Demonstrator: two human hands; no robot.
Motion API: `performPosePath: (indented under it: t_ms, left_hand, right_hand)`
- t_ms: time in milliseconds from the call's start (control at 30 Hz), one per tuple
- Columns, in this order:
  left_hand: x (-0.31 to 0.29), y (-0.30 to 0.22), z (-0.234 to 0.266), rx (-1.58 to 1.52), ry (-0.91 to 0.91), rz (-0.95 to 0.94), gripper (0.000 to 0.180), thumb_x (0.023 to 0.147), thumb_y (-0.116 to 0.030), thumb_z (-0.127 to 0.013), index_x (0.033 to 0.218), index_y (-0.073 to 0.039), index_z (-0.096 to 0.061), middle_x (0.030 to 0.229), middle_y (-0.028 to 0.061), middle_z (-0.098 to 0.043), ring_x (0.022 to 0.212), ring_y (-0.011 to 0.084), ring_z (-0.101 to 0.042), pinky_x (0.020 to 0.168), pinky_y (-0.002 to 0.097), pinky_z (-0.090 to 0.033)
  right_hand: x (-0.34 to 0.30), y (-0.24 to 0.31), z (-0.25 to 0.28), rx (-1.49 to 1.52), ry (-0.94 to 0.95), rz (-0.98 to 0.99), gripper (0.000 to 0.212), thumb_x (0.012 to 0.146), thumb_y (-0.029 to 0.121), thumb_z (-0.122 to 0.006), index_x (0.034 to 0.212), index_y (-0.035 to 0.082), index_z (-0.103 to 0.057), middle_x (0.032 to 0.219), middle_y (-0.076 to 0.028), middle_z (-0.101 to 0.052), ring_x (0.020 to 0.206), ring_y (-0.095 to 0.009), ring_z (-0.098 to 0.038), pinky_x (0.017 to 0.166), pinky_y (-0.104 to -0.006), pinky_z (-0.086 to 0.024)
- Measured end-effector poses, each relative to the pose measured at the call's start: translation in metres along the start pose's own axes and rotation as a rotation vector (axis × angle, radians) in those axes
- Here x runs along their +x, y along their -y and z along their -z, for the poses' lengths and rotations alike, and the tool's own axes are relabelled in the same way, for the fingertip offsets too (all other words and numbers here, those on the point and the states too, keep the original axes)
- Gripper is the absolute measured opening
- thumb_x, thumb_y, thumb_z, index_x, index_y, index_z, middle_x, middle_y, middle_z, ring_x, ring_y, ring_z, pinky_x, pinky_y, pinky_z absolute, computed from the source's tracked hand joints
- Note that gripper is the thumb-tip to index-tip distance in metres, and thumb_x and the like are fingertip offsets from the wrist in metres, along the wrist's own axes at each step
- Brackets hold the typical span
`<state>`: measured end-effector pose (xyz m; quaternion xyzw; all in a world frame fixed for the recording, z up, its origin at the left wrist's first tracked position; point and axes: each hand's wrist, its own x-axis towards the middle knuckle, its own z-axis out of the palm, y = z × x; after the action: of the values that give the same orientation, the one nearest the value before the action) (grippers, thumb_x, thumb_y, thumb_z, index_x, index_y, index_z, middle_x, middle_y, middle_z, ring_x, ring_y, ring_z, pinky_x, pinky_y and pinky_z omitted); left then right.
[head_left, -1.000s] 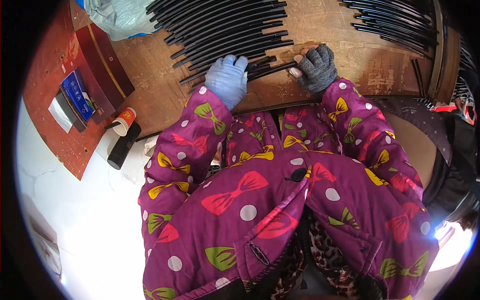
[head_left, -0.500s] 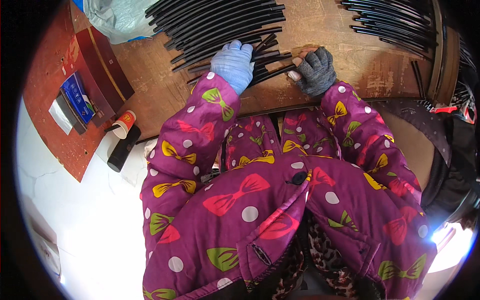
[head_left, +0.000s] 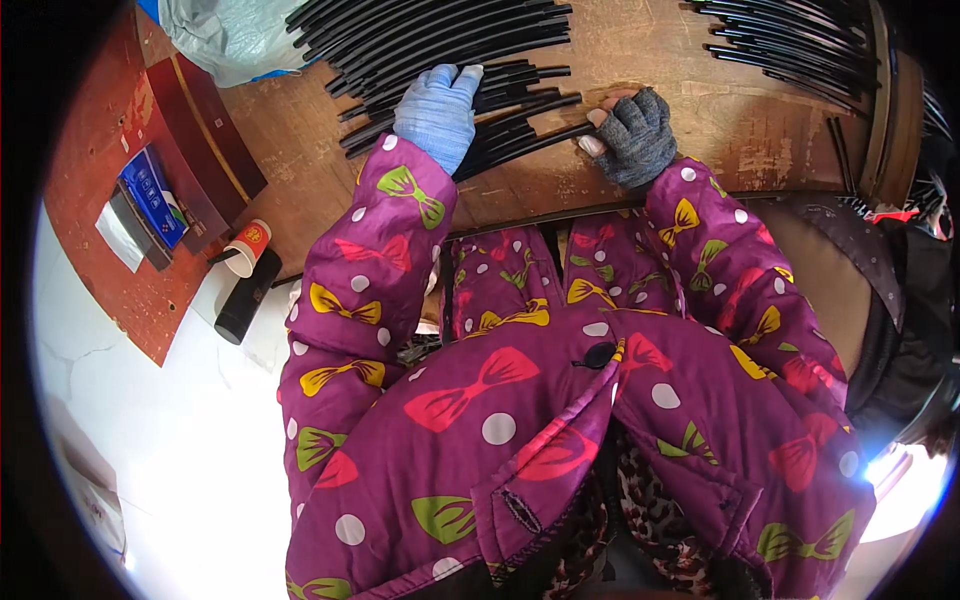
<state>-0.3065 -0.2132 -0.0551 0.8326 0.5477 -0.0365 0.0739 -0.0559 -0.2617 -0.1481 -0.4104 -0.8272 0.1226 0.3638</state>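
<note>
Several thin black tubes (head_left: 430, 40) lie side by side in a wide row on the wooden table. My left hand (head_left: 437, 117), in a light blue glove, rests over the near tubes with its fingers stretched out across them; its palm side is hidden. To the right, my right hand (head_left: 632, 137) wears a dark grey fingerless glove. Its bare thumb and fingertips pinch the right end of a black tube (head_left: 545, 141), which slants down leftward toward the left wrist, beside the nearest tubes of the row.
A second group of black tubes (head_left: 790, 45) lies at the far right, by a curved wooden edge (head_left: 884, 110). A plastic bag (head_left: 235, 40) sits at the far left. Leftward are a dark red box (head_left: 205, 130), a blue packet (head_left: 152, 195), a paper cup (head_left: 247, 248) and a black cylinder (head_left: 248, 298).
My left hand has moved left and slightly outward over the tubes, uncovering more of their right ends. My right hand stays nearly in place, still pinching the tube end.
</note>
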Motion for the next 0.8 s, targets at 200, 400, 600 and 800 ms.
performPosePath:
  t_ms: [200, 400, 600, 800]
  left_hand:
    - [0.013, -0.010, 0.008, 0.084, 0.256, 0.171, 0.042, 0.067, -0.019, -0.067, 0.108, -0.015, -0.056, 0.106, 0.0080, -0.053, 0.097, 0.0282, -0.052, 0.079, 0.0381, -0.045]
    - [0.014, -0.011, 0.010, 0.091, 0.211, 0.082, 0.042, 0.068, -0.021, -0.066, 0.108, -0.012, -0.055, 0.107, 0.0074, -0.054, 0.094, 0.0278, -0.053, 0.079, 0.0380, -0.045]
    - [0.019, -0.014, 0.004, 0.120, 0.241, -0.019, 0.038, 0.067, -0.019, -0.066, 0.103, -0.012, -0.057, 0.101, 0.0067, -0.056, 0.093, 0.0271, -0.053, 0.080, 0.0365, -0.044]
    - [0.027, -0.020, 0.027, 0.083, 0.152, 0.001, 0.040, 0.063, -0.024, -0.069, 0.100, -0.014, -0.058, 0.094, 0.0060, -0.055, 0.091, 0.0269, -0.052, 0.076, 0.0374, -0.045]
  right_hand:
    - [0.001, 0.000, 0.000, 0.006, -0.016, 0.000, 0.036, 0.062, 0.028, -0.068, 0.091, 0.010, -0.056, 0.087, -0.008, -0.053, 0.079, -0.029, -0.051, 0.070, -0.0443, -0.039]
    - [0.004, 0.002, 0.003, -0.001, -0.014, -0.004, 0.034, 0.061, 0.028, -0.068, 0.089, 0.010, -0.057, 0.086, -0.008, -0.053, 0.080, -0.029, -0.052, 0.071, -0.0436, -0.040]
    - [0.004, 0.003, 0.003, 0.015, 0.001, -0.018, 0.036, 0.061, 0.029, -0.069, 0.089, 0.010, -0.057, 0.087, -0.008, -0.053, 0.082, -0.029, -0.052, 0.073, -0.0441, -0.040]
    - [0.000, 0.002, 0.003, 0.005, 0.001, -0.021, 0.036, 0.062, 0.028, -0.068, 0.091, 0.010, -0.056, 0.088, -0.008, -0.053, 0.082, -0.029, -0.052, 0.073, -0.0443, -0.040]
